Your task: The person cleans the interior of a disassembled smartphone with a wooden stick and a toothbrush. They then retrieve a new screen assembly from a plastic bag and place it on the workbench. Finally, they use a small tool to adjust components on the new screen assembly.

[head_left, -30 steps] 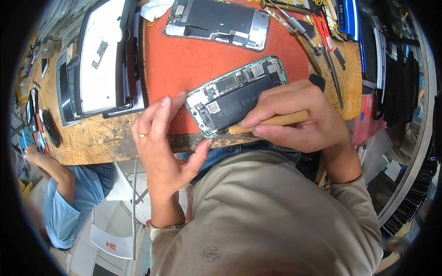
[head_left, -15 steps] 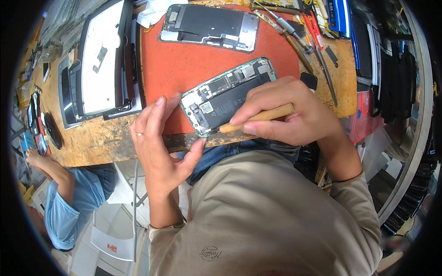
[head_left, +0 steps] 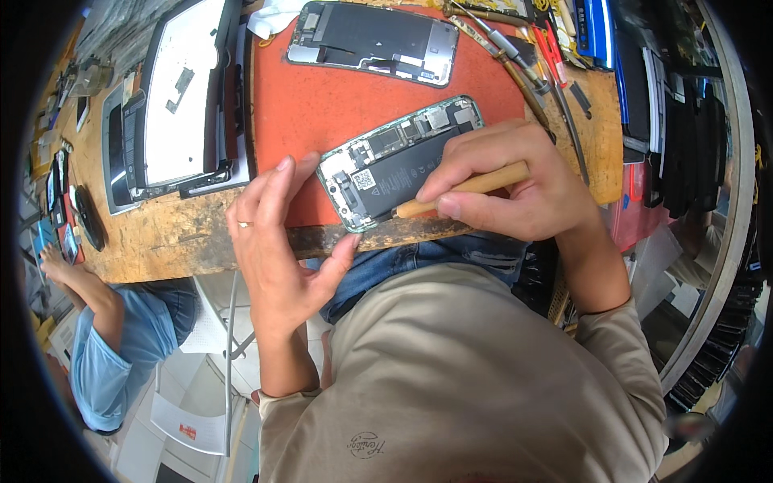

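Observation:
An opened smartphone (head_left: 385, 165) lies tilted on the red mat (head_left: 282, 113) near the table's front edge, its black battery and metal-covered boards exposed. My left hand (head_left: 278, 241) grips its left end, with the thumb by the near corner and the fingertips at the far corner. In my right hand (head_left: 515, 185) is a small tool with a wooden handle (head_left: 483, 183), pinched between thumb and fingers. Its short dark tip meets the phone beside the battery's near edge. The right hand covers the phone's right end. Beyond it lies a detached phone screen (head_left: 374, 40), inner side up.
Screwdrivers and a pen-like tool (head_left: 503, 47) lie at the back right, with red-handled tweezers (head_left: 551, 56) beside them. A white panel (head_left: 183, 97) rests on stacked devices at left. Another person's arm (head_left: 93, 290) shows at far left. The worn wooden table edge (head_left: 193, 241) runs below.
The tool's tip has shifted slightly right and up along the battery's near edge, moving with my right hand. My left hand stays at the phone's left end. The whole view has shifted a little.

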Demonstrator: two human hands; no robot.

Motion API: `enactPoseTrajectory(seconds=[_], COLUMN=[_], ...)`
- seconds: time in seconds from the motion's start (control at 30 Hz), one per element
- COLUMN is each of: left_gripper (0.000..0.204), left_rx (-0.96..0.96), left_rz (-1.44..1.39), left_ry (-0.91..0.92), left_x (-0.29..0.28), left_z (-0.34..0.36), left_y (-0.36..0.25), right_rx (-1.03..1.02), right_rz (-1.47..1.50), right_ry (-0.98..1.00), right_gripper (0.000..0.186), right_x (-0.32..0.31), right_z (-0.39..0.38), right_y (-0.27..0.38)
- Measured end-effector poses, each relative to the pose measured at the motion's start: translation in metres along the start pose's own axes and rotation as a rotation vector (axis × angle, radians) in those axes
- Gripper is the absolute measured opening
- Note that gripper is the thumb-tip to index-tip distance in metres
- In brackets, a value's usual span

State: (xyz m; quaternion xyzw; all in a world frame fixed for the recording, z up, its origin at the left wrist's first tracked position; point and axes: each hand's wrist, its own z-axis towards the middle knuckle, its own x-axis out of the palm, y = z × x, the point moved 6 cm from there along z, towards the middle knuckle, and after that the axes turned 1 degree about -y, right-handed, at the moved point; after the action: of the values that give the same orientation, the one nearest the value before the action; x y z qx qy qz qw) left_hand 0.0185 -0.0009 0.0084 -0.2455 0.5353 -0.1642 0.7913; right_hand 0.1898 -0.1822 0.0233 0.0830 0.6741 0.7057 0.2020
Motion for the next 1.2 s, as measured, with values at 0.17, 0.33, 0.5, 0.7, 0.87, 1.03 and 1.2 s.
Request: enactPoseTrajectory(seconds=[0.17,0.33,0.5,0.7,0.87,1.03,1.2], left_gripper=[0.102,0.102,0.102,0.103,0.105,0.105,0.105], left_rx=[0.005,-0.006,-0.018,-0.034,-0.015,-0.013,-0.009], left_rz=[0.003,0.001,0.01,-0.051,-0.001,0.007,0.021], left_ry=[0.008,0.009,0.01,0.011,0.018,0.018,0.036], left_x=[0.0,0.0,-0.001,0.0,-0.002,-0.001,-0.001], left_z=[0.0,0.0,0.0,0.001,0.002,0.002,0.003], left_y=[0.0,0.0,-0.001,0.001,0.001,0.0,0.0], right_rx=[-0.032,-0.056,-0.056,-0.083,-0.085,-0.033,-0.027], right_rz=[-0.031,-0.049,-0.036,-0.02,-0.023,0.011,-0.042], right_ry=[0.012,0.047,0.039,0.05,0.059,-0.035,-0.066], right_gripper=[0.016,0.016,0.015,0.015,0.015,0.017,0.018], right_x=[-0.001,0.0,0.001,0.006,0.01,0.002,-0.004], right_z=[0.001,0.002,0.002,0.004,0.005,0.002,0.0], right_y=[0.003,0.008,0.005,0.003,0.004,0.006,0.01])
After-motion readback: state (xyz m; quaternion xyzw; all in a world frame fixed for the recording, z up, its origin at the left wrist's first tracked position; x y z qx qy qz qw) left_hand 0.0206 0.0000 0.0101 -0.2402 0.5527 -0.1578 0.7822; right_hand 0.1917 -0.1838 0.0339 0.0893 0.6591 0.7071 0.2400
